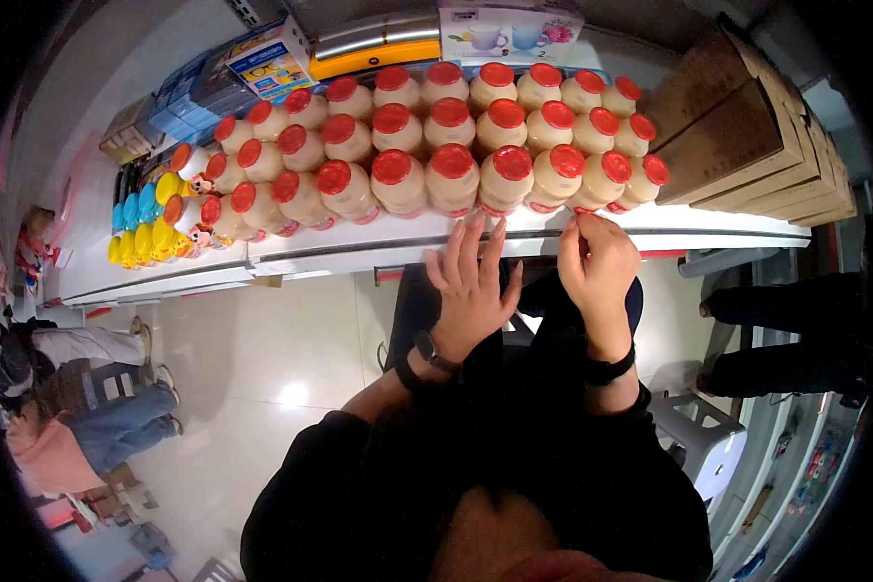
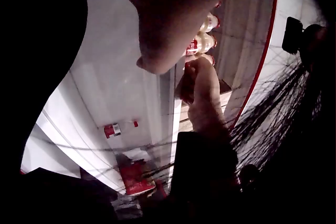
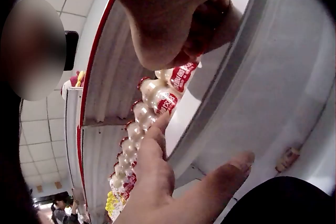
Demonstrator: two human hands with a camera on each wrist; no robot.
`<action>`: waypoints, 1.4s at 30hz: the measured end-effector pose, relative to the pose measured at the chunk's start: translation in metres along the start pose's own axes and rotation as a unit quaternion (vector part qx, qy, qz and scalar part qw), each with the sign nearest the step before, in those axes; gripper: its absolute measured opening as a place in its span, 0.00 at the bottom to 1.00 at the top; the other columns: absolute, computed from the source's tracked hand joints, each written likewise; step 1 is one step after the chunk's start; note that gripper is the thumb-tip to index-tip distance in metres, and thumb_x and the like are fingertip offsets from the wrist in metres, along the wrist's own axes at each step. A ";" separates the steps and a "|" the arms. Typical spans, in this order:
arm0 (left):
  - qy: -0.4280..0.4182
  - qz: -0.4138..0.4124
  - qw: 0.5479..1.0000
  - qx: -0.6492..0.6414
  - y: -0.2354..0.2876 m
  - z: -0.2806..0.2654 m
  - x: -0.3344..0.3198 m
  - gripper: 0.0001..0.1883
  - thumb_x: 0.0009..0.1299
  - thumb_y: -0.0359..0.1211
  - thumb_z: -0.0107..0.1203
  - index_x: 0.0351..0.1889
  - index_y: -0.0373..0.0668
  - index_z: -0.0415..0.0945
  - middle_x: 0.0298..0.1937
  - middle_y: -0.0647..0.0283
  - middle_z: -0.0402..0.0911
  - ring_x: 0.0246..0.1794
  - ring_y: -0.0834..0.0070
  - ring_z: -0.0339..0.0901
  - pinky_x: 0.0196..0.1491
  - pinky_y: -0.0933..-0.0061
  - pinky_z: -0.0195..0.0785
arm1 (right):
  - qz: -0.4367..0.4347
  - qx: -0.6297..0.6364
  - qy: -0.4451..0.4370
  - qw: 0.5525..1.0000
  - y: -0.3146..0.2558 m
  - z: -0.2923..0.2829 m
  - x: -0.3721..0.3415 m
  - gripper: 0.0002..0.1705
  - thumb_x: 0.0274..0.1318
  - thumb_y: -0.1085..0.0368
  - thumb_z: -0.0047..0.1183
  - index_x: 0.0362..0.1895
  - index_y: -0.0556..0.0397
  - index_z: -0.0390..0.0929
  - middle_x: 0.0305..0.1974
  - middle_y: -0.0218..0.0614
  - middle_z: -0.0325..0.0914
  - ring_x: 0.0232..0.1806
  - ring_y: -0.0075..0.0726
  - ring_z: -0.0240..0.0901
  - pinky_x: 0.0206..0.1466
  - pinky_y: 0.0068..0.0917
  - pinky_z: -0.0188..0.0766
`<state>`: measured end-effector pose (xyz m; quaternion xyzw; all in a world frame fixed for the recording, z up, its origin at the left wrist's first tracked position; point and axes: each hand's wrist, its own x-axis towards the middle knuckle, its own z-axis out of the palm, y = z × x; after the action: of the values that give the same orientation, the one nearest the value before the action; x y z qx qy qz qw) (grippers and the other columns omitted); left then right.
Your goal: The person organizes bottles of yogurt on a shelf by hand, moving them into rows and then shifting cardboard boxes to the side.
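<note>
Drink bottles [image 1: 454, 184] with red caps and cream-coloured contents stand upright in rows on a white shelf [image 1: 369, 236]. My left hand [image 1: 472, 296] has its fingers spread, the fingertips at the shelf's front edge just below the front bottles. To its right, my right hand [image 1: 599, 267] has curled fingers, with thumb and fingertips together close to the base of a front bottle [image 1: 556, 175]. In the right wrist view, the curled fingers overlap the red label [image 3: 184, 74] of the nearest bottle. The right hand's palm side is mostly hidden.
Yellow-capped and blue-capped bottles [image 1: 145, 238] stand at the left. Brown cardboard boxes [image 1: 737, 136] border the rows at right. A box with cup pictures [image 1: 509, 34] sits behind. A grey stool [image 1: 703, 441] stands at right, and other people [image 1: 97, 417] are at left.
</note>
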<state>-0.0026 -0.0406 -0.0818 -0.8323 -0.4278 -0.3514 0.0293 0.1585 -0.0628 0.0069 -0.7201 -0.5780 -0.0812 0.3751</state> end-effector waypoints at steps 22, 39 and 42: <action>-0.004 -0.009 1.000 -0.003 0.007 -0.003 0.003 0.41 0.64 0.47 0.60 0.74 0.40 0.59 0.75 0.46 0.57 0.76 0.47 0.50 0.69 0.33 0.31 | 0.015 0.026 -0.007 1.000 0.001 -0.001 0.000 0.10 0.51 0.62 0.55 0.21 0.52 0.74 0.17 0.42 0.71 0.21 0.51 0.72 0.24 0.42 0.65; -0.010 -0.007 1.000 0.003 0.005 -0.004 0.004 0.45 0.62 0.46 0.62 0.71 0.32 0.55 0.76 0.47 0.53 0.78 0.47 0.45 0.73 0.35 0.20 | 0.098 0.034 0.002 0.995 0.024 -0.027 -0.007 0.13 0.51 0.62 0.55 0.20 0.55 0.72 0.19 0.42 0.72 0.22 0.52 0.72 0.26 0.42 0.66; -0.008 -0.016 1.000 0.001 0.007 -0.003 0.005 0.44 0.62 0.46 0.62 0.71 0.33 0.56 0.76 0.48 0.53 0.78 0.48 0.44 0.73 0.35 0.21 | 0.034 0.017 0.014 0.999 0.040 -0.029 -0.004 0.11 0.48 0.64 0.54 0.19 0.55 0.70 0.19 0.42 0.70 0.23 0.51 0.70 0.26 0.42 0.65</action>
<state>0.0028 -0.0424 -0.0753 -0.8280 -0.4419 -0.3444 0.0212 0.2021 -0.0863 0.0077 -0.7316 -0.5494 -0.0681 0.3979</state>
